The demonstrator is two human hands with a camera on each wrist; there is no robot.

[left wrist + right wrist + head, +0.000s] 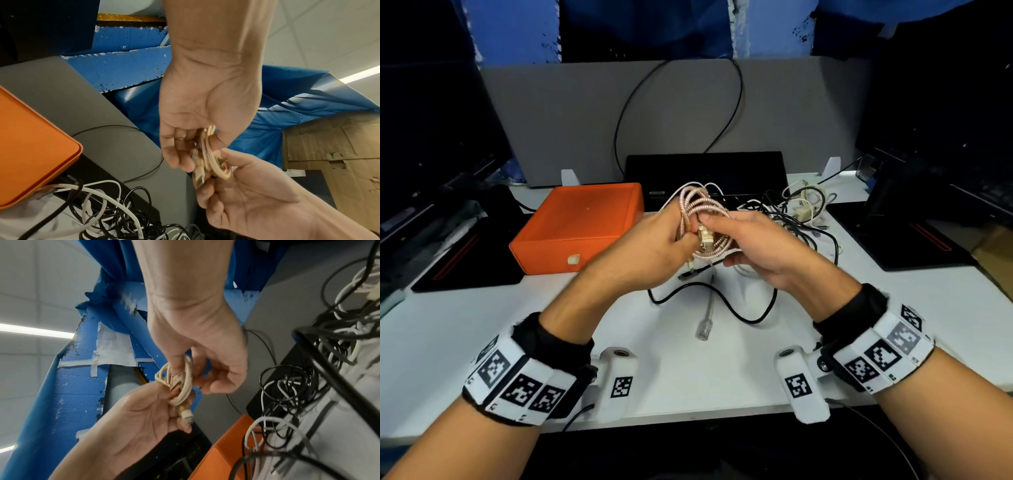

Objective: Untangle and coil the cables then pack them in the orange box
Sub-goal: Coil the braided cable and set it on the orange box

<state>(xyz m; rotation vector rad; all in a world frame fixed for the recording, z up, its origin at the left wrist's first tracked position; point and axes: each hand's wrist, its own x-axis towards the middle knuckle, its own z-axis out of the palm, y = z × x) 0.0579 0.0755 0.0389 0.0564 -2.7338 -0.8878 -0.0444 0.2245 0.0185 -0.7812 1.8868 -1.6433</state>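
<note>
Finishing the coil: both hands' fingers (709, 224) clamped on pink cable (700, 205); next, tucking its plug, then to orange box (582, 222).

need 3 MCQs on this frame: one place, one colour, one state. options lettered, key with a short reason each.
1. Where is the orange box relative to the hands?
A. to the person's left on the desk
B. to the person's right
C. under the tangled pile

2. What colour is the braided cable being coiled?
A. green
B. pink
C. blue

3. What state is the orange box in?
A. open, with cables inside
B. lid closed
C. tipped on its side

Key:
1 A: in the head view the box sits left of both hands, while the tangled pile of black and white cables lies to the right.
2 B: the head view shows pale pink loops held between the left hand and right hand.
3 B: its flat top is unbroken and no cables show inside.
</note>
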